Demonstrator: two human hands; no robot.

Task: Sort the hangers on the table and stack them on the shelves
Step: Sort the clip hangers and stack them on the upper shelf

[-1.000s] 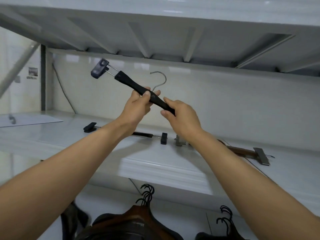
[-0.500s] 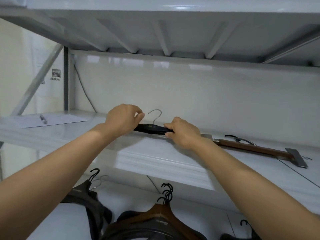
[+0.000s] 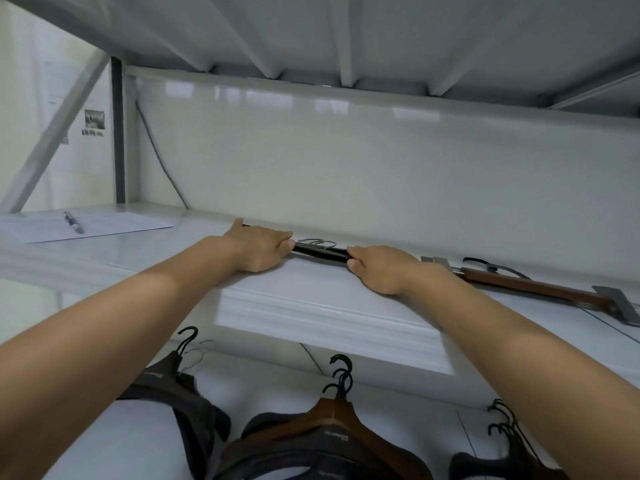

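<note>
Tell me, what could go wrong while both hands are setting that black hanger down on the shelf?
The black hanger lies close to the brown clip hanger, so sliding it right could knock or tangle with it. Its wire hook points toward the back wall and might catch there. The left hand and right hand cover both ends, so pulling away carelessly could drag it off the shelf.
</note>
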